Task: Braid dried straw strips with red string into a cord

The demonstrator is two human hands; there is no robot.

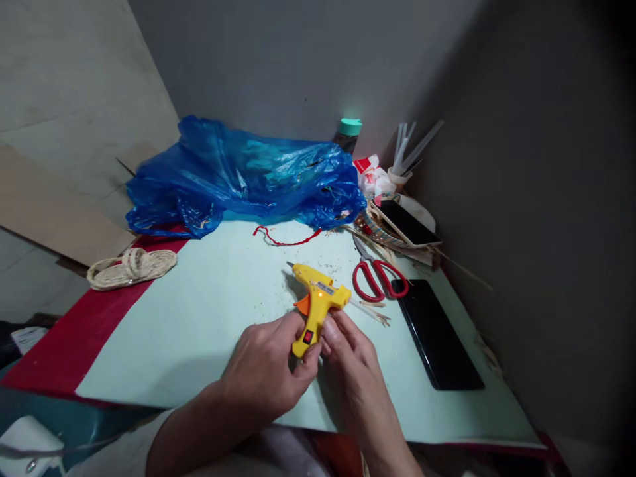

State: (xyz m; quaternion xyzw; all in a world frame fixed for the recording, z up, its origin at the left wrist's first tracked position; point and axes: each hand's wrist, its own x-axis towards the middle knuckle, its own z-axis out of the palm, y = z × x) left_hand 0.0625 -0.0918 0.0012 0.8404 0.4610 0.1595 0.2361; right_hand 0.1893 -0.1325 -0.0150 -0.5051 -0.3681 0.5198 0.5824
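Observation:
Both hands hold a yellow glue gun (318, 299) over the near middle of the table. Its metal nozzle points up and to the left, and an orange trigger (303, 304) shows on its left side. My left hand (271, 364) is closed on the bottom of the handle, beside a red switch (308, 336). My right hand (352, 358) is closed against the handle's right side; some of its fingertips are hidden behind the handle. A whitish glue stick (365, 309) sticks out of the gun's rear.
Red-handled scissors (380, 278) and a black phone (442, 334) lie to the right. A blue plastic bag (238, 179) fills the back, with a red cord (288, 242) before it. A small woven sandal (133, 268) sits left. Several glue sticks (405, 149) stand in a cup.

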